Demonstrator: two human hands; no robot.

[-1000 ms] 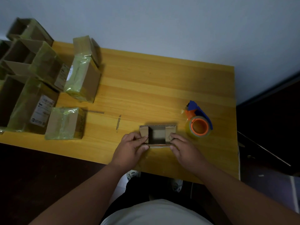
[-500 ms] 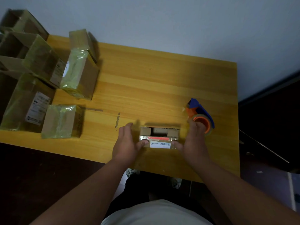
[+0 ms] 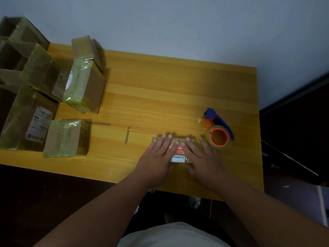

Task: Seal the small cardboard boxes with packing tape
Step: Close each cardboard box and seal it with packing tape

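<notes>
From my remote seat, the far left edge of the yellow wooden table (image 3: 160,90) carries a cluster of brown cardboard boxes wrapped in greenish clear tape (image 3: 33,97), some with white printed labels, several open-topped and partly cut off by the frame. The nearest of them, a small taped cardboard box (image 3: 66,138), sits well left of the small flat cardboard box with a white label (image 3: 179,157) that I take as my landmark. Between that taped box and the landmark box lie two thin brown cardboard strips (image 3: 127,136) on the bare wood.

The landmark box lies near the table's front edge, flaps folded down, a red mark and the white label showing between the hands. My left hand (image 3: 156,157) lies flat across its left half, fingers straight and spread, fingertips reaching its far edge; that grip is released, only pressing. My right hand (image 3: 201,157) lies the same way over the right half, fingers extended and pressing, nothing clenched.

Just right of the landmark box, close to the right hand's outer fingers, stands an orange and blue tape dispenser holding a roll of clear packing tape (image 3: 218,132); I cannot tell whether a finger touches it.
</notes>
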